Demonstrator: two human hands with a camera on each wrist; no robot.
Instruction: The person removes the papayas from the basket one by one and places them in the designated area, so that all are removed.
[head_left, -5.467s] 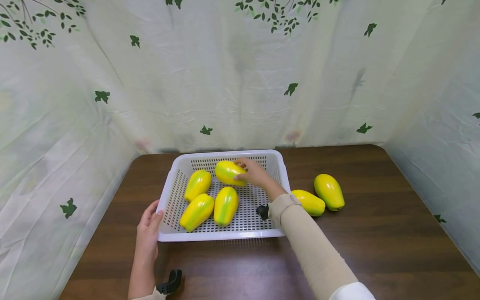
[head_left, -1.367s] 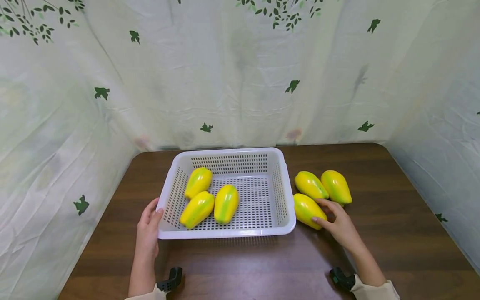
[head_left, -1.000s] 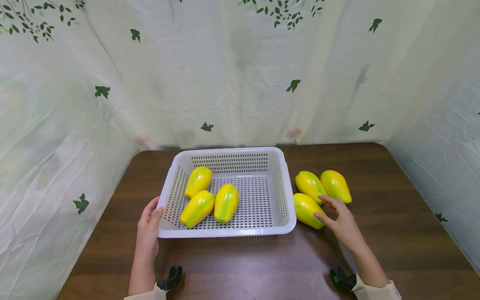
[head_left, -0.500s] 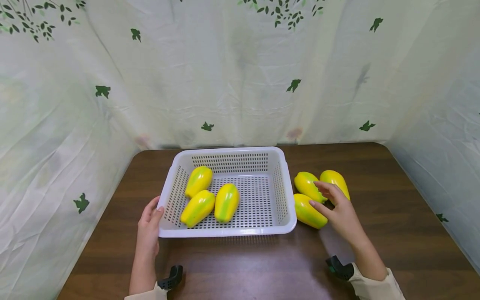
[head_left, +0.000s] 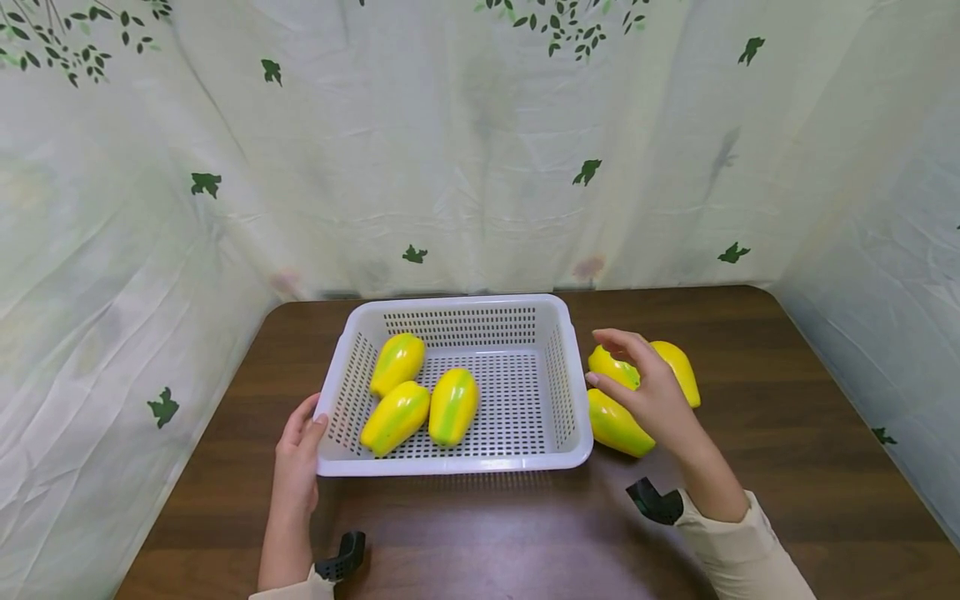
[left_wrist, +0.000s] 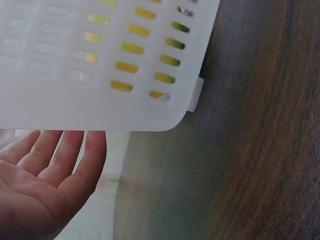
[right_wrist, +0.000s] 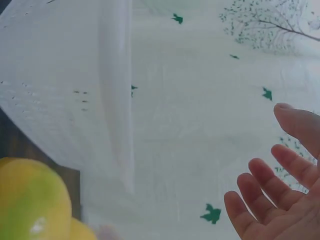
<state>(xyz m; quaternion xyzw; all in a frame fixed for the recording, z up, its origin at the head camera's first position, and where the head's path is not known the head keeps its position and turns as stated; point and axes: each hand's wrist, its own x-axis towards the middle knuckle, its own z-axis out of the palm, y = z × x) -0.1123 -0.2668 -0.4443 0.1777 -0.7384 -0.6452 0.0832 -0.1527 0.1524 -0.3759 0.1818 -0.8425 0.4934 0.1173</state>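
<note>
A white perforated plastic basket (head_left: 450, 468) stands on the table with three yellow-green papayas inside: one at the back (head_left: 397, 364), one at the front left (head_left: 395, 418) and one nearer the middle (head_left: 453, 407). My left hand (head_left: 295, 458) holds the basket's left rim, thumb on top; the left wrist view shows its fingers (left_wrist: 75, 155) at the outside edge. Over the papayas on the right, my right hand (head_left: 651, 392) hovers with spread fingers and holds nothing. It partly covers the back left papaya (head_left: 611, 367) and the back right papaya (head_left: 678, 371). Another papaya (head_left: 618, 425) lies beside the basket's right wall.
The brown wooden table (head_left: 480, 533) runs up to a pale curtain (head_left: 480, 167) with leaf prints at the back and sides. Black wrist devices sit on the left (head_left: 341, 557) and right (head_left: 656, 502) wrists.
One papaya has gone from the basket to the group on the table. My right hand has since let go, risen and shifted left towards the basket. My left hand stays on the rim.
</note>
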